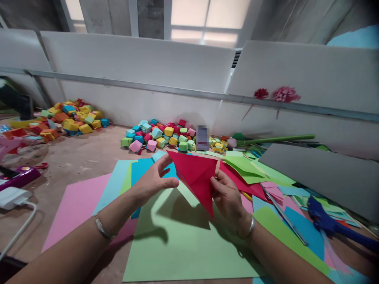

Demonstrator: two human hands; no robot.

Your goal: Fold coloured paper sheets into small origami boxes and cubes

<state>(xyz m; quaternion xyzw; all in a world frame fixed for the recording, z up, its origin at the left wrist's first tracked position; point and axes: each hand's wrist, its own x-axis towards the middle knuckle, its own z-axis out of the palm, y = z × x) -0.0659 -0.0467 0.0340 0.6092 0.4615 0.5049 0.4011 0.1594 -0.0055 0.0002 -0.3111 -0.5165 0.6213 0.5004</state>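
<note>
A red sheet of paper (194, 173), folded to a triangle with crease lines, is held up above the table. My right hand (227, 193) pinches its right edge between thumb and fingers. Beside the paper's left corner is my left hand (156, 177), its thumb and fingers spread apart; whether a fingertip touches the corner I cannot tell. Below them lies a large pale green sheet (189, 252), with the paper's shadow on it.
Piles of small coloured paper cubes (166, 136) stand along the white partition (136, 59). Right of my hands lie scissors (284, 215), a blue glue gun (331, 221) and paper scraps. A white charger (14, 197) with its cable is at left. Pink sheets (77, 205) lie left of centre.
</note>
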